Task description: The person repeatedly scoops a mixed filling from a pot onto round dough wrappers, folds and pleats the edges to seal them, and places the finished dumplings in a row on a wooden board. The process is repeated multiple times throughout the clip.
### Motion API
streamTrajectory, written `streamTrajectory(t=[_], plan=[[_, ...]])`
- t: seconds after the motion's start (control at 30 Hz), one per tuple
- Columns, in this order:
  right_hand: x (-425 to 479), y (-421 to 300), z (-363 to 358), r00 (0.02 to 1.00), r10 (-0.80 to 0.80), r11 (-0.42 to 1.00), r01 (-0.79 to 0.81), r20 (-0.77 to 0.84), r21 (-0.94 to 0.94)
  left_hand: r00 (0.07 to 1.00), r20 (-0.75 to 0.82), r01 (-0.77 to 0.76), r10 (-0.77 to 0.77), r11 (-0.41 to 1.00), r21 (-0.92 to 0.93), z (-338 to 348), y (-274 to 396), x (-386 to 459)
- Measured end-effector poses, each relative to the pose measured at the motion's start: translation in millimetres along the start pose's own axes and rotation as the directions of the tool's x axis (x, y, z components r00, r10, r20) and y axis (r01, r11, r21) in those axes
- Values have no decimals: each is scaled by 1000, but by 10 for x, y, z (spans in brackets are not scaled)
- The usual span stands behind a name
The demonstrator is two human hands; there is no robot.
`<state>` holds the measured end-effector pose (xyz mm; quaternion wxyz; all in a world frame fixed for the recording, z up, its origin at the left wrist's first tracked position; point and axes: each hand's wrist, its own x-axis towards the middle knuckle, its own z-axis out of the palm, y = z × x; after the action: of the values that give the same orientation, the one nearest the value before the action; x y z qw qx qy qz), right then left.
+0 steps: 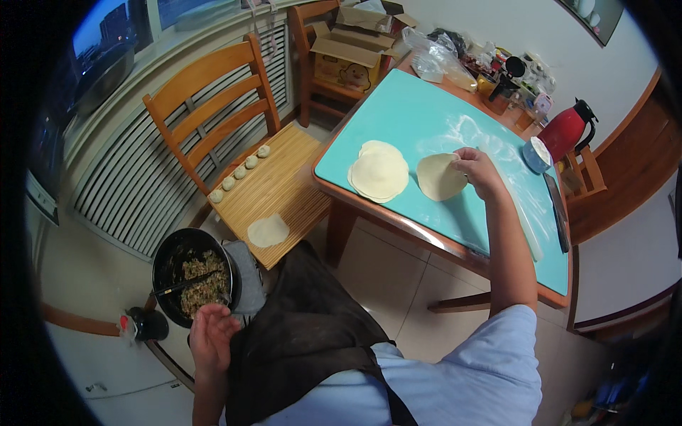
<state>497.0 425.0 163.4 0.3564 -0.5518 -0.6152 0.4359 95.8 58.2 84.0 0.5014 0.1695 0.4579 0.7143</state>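
My right hand [476, 169] pinches the edge of a round dough wrapper [441, 180] over the turquoise mat [426, 112]. Left of it lies a stack of round wrappers [379, 171]. Another wrapper [268, 230] lies flat on a bamboo slat board [287, 186], where several filled dough buns [240, 172] stand in a row along the far left edge. My left hand [213, 327] is half open and holds nothing, near the rim of a black pot [161, 266] of chopped filling [205, 287] with dark chopsticks [184, 284] in it.
On the mat's right side are a translucent rolling pin [519, 213], a black-handled knife [557, 213] and a bowl of flour [537, 155]. A red thermos jug [567, 130] stands behind them. A wooden chair [213, 101] rises beyond the board. Bags and jars crowd the table's back.
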Motion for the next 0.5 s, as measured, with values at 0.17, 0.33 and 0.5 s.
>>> streamTrajectory(t=[0.17, 0.33, 0.5], plan=[[82, -90, -12, 960, -166, 868, 33, -226, -496, 1000, -6, 18, -18, 999, -30, -57, -8, 31], [-343, -762, 834, 958, -279, 931, 285, 61, -229, 999, -13, 38, -37, 993, 115, -142, -77, 137], [-1015, -1151, 1974, 774, -229, 971, 144, 590, 189, 951, 281, 226, -130, 911, -344, -88, -233, 362]])
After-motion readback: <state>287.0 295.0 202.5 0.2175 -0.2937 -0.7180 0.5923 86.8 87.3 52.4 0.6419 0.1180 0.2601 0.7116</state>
